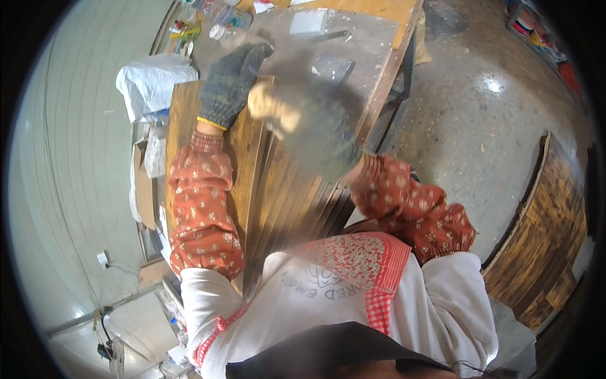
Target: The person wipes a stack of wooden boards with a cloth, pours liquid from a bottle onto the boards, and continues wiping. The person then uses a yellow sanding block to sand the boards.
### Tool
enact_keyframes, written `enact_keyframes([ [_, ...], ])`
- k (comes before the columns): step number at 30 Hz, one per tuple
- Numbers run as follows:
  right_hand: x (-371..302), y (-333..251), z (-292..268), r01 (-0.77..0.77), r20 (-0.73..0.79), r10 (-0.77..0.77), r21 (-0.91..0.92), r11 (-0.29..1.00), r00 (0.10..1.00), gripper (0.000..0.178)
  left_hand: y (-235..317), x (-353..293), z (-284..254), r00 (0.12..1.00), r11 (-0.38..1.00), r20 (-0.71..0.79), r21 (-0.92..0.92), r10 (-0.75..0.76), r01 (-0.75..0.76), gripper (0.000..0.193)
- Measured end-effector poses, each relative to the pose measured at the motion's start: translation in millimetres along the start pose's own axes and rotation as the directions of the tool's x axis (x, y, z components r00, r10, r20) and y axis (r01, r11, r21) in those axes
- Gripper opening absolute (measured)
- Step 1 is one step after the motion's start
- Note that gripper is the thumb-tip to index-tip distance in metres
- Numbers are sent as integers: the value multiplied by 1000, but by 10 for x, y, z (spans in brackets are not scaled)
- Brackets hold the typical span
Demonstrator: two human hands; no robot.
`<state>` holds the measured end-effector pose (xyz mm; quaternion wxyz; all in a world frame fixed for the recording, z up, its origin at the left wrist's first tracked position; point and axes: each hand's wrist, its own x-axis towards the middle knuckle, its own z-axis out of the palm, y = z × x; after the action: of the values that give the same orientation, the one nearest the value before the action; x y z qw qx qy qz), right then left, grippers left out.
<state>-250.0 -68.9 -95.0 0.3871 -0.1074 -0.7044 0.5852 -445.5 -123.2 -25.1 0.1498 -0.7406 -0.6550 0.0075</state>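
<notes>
My left hand (228,85), in a dark grey knitted glove with a yellow cuff edge, is at the far end of a brown stained wooden board (184,120). Its fingers bend over that end; their undersides are hidden. To the right, my right hand (328,136), gloved in the same dark knit, is smeared by motion. It is closed on a crumpled cream cloth (273,107), above the boards. Several more wooden boards (287,183) lie side by side or overlapping under my arms, their long edges running toward my body.
A worn worktable (372,47) carries a clear plastic bottle (218,31), a white block (308,23) and a dark grey block (333,67). A white plastic bag (151,79) sits at the left. Dark-stained panels (543,234) stand on the right, over a grey floor (454,126).
</notes>
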Motion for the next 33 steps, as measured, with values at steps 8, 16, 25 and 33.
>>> enact_keyframes([
  [8,231,396,-107,-440,-67,461,209,874,885,39,67,7,-55,1000,999,-10,41,1,-1,41],
  [16,-141,217,34,83,-206,-61,98,992,977,35,126,59,-121,1000,999,-7,-28,-26,26,46],
  [25,-150,-58,-154,220,71,-208,-368,904,975,43,146,-12,-111,1000,1000,-29,-10,-10,10,49],
  [33,268,209,-275,-362,10,362,50,931,932,25,245,54,-226,997,995,-72,102,7,0,47],
])
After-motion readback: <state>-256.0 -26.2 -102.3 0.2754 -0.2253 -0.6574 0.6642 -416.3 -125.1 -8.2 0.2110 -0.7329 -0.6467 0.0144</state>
